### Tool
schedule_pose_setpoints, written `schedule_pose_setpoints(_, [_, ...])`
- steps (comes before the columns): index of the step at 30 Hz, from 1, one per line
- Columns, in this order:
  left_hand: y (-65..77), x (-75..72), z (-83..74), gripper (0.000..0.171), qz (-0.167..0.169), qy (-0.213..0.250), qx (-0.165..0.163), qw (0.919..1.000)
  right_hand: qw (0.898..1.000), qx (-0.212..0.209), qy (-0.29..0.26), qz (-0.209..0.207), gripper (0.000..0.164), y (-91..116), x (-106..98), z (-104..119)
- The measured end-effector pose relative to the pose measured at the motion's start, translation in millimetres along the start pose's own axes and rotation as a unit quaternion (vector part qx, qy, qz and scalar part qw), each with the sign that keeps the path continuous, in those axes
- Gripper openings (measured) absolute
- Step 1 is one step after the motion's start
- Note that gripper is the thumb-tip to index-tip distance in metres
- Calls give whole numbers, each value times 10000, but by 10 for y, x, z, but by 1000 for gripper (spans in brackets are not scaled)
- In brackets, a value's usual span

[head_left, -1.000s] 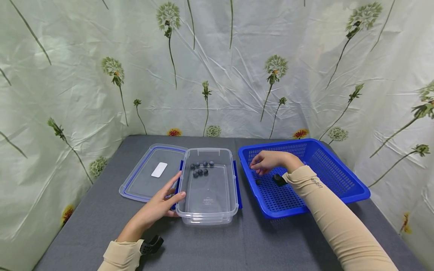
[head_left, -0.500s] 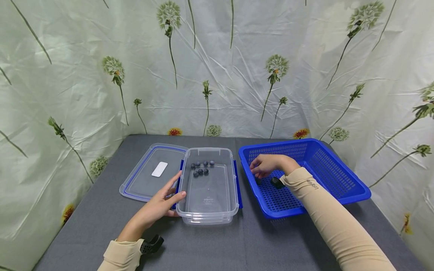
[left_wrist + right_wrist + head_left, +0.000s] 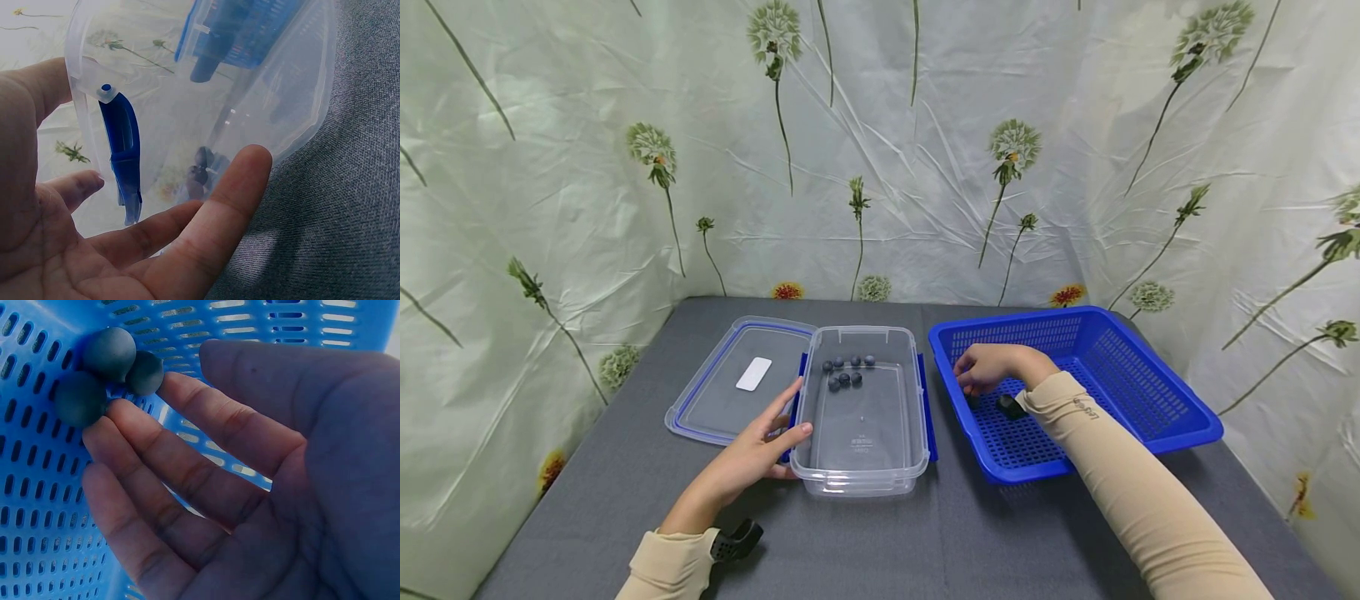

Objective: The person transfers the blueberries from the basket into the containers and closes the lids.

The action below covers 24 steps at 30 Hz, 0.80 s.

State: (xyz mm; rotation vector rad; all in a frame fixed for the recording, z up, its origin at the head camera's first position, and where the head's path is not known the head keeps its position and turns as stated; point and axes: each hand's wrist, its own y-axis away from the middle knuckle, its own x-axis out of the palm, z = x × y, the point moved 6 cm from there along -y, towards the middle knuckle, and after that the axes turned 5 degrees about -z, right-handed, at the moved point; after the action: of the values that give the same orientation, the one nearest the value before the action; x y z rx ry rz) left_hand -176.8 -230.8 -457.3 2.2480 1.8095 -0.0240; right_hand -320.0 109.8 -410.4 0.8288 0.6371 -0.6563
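My left hand (image 3: pixel 747 457) rests against the left side of a clear plastic food container (image 3: pixel 859 433), fingers spread and fairly straight. In the left wrist view its thumb lies near the container wall and a blue clip (image 3: pixel 125 140) hangs beside the fingers. Several blueberries (image 3: pixel 845 379) lie in the far half of the container. My right hand (image 3: pixel 996 367) is down inside the blue perforated basket (image 3: pixel 1157 400). The right wrist view shows its fingertips touching a cluster of three blueberries (image 3: pixel 81 399) against the basket's side; the thumb stands apart from them.
The container's lid (image 3: pixel 711 400), blue-sealed with a white label (image 3: pixel 754 374), lies flat to the left, partly behind the container. A grey cloth (image 3: pixel 865 550) covers the table. Dandelion-print fabric (image 3: pixel 925 167) hangs behind and at both sides.
My right hand has lowered slightly further into the basket, its fingers coming down to the blueberries. The left hand and the container have stayed in place.
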Motion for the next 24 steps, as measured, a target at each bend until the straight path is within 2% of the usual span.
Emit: schedule_pose_setpoints(24, [1, 4, -13, 80, -1, -23, 9, 10000, 9998, -108, 73, 140, 16, 47, 15, 8])
